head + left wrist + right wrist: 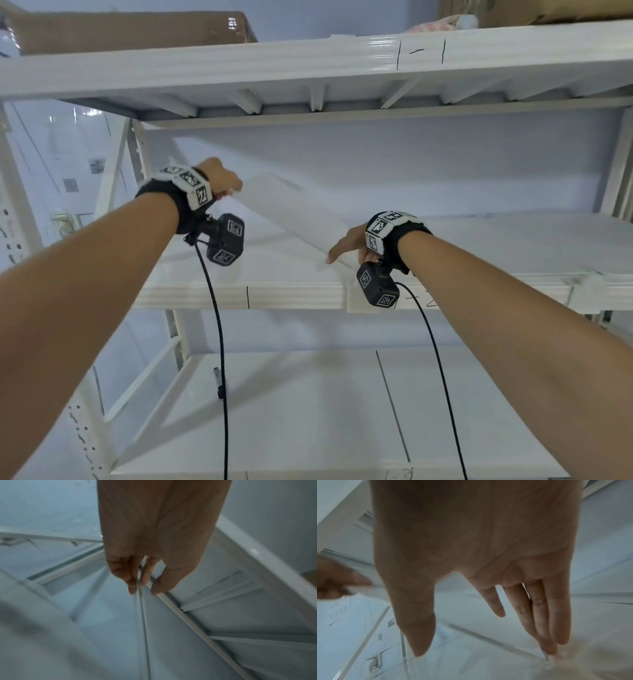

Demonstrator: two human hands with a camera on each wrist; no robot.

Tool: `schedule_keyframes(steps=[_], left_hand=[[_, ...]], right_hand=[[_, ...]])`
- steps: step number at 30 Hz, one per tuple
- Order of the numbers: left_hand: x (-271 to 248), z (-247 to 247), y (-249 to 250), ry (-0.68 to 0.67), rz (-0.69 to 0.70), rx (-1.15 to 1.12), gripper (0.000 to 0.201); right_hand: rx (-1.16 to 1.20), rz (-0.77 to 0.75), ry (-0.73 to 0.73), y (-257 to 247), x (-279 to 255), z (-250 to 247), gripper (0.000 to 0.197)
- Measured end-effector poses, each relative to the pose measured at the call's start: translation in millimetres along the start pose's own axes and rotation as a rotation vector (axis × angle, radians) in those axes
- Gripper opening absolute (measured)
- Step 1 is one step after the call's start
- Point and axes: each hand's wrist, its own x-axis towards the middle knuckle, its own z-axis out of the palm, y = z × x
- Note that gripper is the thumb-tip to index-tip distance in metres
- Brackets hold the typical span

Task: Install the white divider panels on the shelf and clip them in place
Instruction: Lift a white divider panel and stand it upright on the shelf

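Note:
A white divider panel hangs tilted over the middle shelf, high at the left and low at the right. My left hand pinches its upper left corner. In the left wrist view the thumb and fingers of that hand close on the panel's thin edge. My right hand lies with straight fingers against the panel's lower right end, thumb spread left. In the right wrist view its fingertips touch the panel.
A cardboard box sits on the top shelf. The left upright stands close to my left hand. A black marker lies on the lower shelf. A white clip piece sits on the middle beam at the right.

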Motion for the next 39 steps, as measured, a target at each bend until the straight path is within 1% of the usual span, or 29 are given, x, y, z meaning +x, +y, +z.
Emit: schedule_keyframes(steps=[1, 2, 4, 5, 6, 7, 9, 10, 12, 14, 15, 17, 20, 21, 23, 26, 28, 30, 32, 34, 35, 36, 37, 38, 39], left_hand=[[0.2, -5.7, 14.2, 0.03, 0.029, -0.04, 0.023], [-1.1, -8.1, 28.6, 0.065, 0.099, -0.054, 0.025], [-12.1, -7.0, 61.8, 0.123, 0.161, -0.059, 0.017], [-12.5, -4.4, 75.0, 0.137, 0.205, -0.098, 0.012], [-14.0, -0.3, 87.8, 0.145, 0.261, -0.152, 0.014], [-12.8, 5.4, 99.4, 0.14, 0.287, -0.211, 0.017], [-16.3, 19.0, 118.5, 0.112, 0.303, -0.286, 0.019], [-18.3, 27.1, 125.7, 0.091, 0.306, -0.317, 0.023], [-21.2, 43.4, 137.1, -0.018, 0.293, -0.363, 0.036], [-22.5, 57.8, 143.4, -0.132, 0.271, -0.358, 0.052], [-23.6, 63.4, 146.8, -0.159, 0.263, -0.365, 0.049], [-22.6, 72.4, 153.0, -0.171, 0.261, -0.362, 0.032], [-20.4, 76.6, 160.8, -0.141, 0.292, -0.316, 0.01], [-20.6, 75.2, 163.6, -0.141, 0.304, -0.316, 0.007], [-22.0, 70.1, 169.7, -0.157, 0.32, -0.311, 0.007], [-26.8, 64.9, 177.0, -0.163, 0.345, -0.297, 0.008], [-30.3, 64.1, 179.4, -0.169, 0.36, -0.275, 0.008], [-33.3, 64.5, 181.0, -0.183, 0.361, -0.253, 0.01], [-34.3, 65.6, 182.3, -0.18, 0.363, -0.244, 0.013], [-36.6, 65.5, 182.1, -0.172, 0.366, -0.252, 0.008], [-36.5, 65.4, 182.0, -0.169, 0.369, -0.256, 0.008], [-36.3, 65.2, 181.9, -0.172, 0.369, -0.253, 0.009], [-36.3, 64.8, 181.9, -0.172, 0.369, -0.246, 0.012], [-36.1, 64.8, 182.1, -0.171, 0.369, -0.241, 0.017], [-36.2, 64.8, 182.4, -0.17, 0.368, -0.242, 0.021]], right_hand=[[0.005, 0.029, 0.005, 2.1, 8.6, -0.6, 0.045], [-0.003, 0.039, 0.028, 6.2, 20.1, -1.6, 0.05], [0.041, 0.029, 0.044, 11.4, 31.9, -0.4, 0.057], [0.077, 0.011, 0.043, 12.4, 33.4, -0.9, 0.055], [0.102, -0.001, 0.044, 12.2, 30.8, -0.3, 0.049], [0.127, -0.009, 0.049, 12.6, 32.2, 0.1, 0.044], [0.159, -0.019, 0.098, 13.6, 35.8, 2.7, 0.04], [0.151, -0.027, 0.122, 14.4, 35.3, 4.0, 0.037], [0.152, -0.045, 0.133, 15.9, 34.2, 6.4, 0.028], [0.153, -0.075, 0.13, 18.7, 38.0, 5.7, 0.026], [0.161, -0.088, 0.132, 21.0, 41.9, 4.0, 0.029], [0.128, -0.123, 0.164, 26.4, 44.4, 0.6, 0.033], [0.119, -0.157, 0.223, 31.7, 41.3, -4.0, 0.028], [0.119, -0.17, 0.243, 33.7, 42.3, -5.8, 0.026], [0.147, -0.204, 0.262, 36.3, 42.4, -11.3, 0.012], [0.259, -0.239, 0.234, 38.0, 43.6, -15.5, 0.021], [0.3, -0.242, 0.238, 39.5, 44.3, -13.9, 0.033], [0.35, -0.233, 0.234, 39.9, 42.4, -10.3, 0.032], [0.333, -0.214, 0.223, 39.1, 41.7, -8.3, 0.033], [0.276, -0.197, 0.213, 37.8, 42.5, -7.4, 0.042], [0.271, -0.198, 0.202, 38.2, 43.8, -7.3, 0.042], [0.266, -0.199, 0.196, 38.4, 43.4, -7.3, 0.038], [0.268, -0.204, 0.199, 38.4, 42.9, -8.0, 0.031], [0.286, -0.207, 0.21, 38.4, 41.7, -8.7, 0.02], [0.321, -0.215, 0.221, 38.8, 43.1, -10.1, 0.017]])
